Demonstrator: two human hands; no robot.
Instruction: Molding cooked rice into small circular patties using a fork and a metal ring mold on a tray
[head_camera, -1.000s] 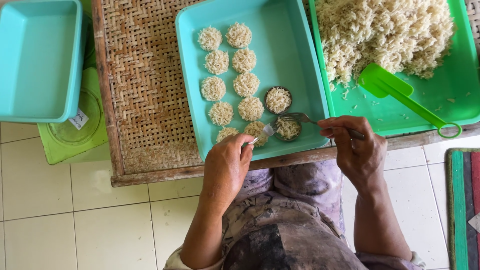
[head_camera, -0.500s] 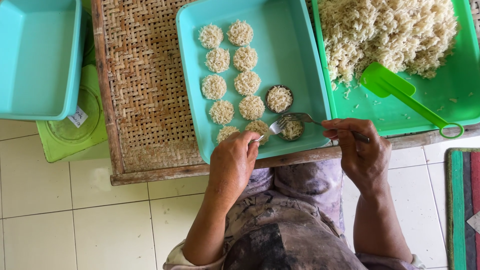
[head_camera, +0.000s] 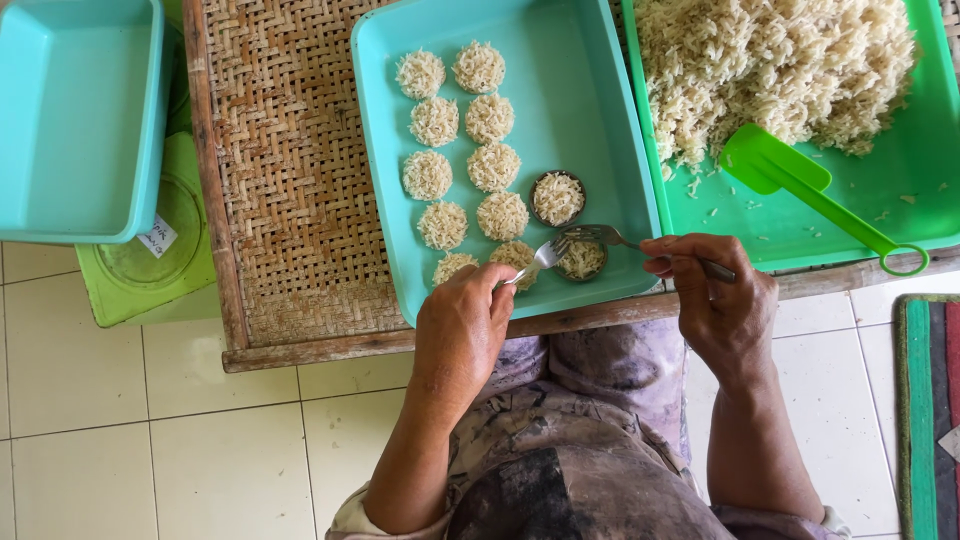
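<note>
Far on the left sits an empty teal tub (head_camera: 75, 115), and under it peeks a light green lid (head_camera: 150, 270) on the white tile floor (head_camera: 150, 440). Next comes a woven bamboo mat (head_camera: 285, 180) on a low wooden frame.

On the mat lies a teal tray (head_camera: 590, 80). In it are two rows of small round noodle cakes (head_camera: 465, 150), packed close together. Beside them are two little round metal cups (head_camera: 557, 198) filled with noodles, one just above the other.

The left hand (head_camera: 462, 325) rests at the near edge of the tray. Its fingers are curled around the handle of a fork (head_camera: 545, 255). The right hand (head_camera: 712, 295) is pinched shut on the handle of a second fork (head_camera: 600, 236). Both fork heads meet over the lower cup (head_camera: 582, 260), near the tray's front edge.

To the right is a green tray (head_camera: 900, 200) with a big heap of loose noodles (head_camera: 770, 70). A green plastic scoop (head_camera: 800, 180) lies in it, just beside the heap.

Far right, on the floor, is a striped rug (head_camera: 930, 400)
</note>
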